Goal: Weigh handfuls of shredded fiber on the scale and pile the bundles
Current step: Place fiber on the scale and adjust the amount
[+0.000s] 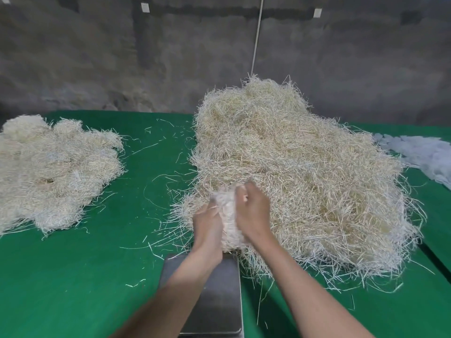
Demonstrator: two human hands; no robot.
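Observation:
A large heap of pale shredded fiber (300, 167) covers the right half of the green table (85, 276). At its near left edge, my left hand (207, 225) and my right hand (253, 213) hold a handful of fiber (228, 215) between them, fingers curled round it. The handful hangs just above the far edge of a flat metal scale (214, 301), whose plate carries nothing. A lower pile of fiber bundles (51, 174) lies at the left side of the table.
Loose strands (158, 181) are scattered over the green cloth between the two piles. A stack of pale plastic sheets or bags (424, 154) lies at the far right. A grey wall and a thin white cord (256, 37) stand behind the table.

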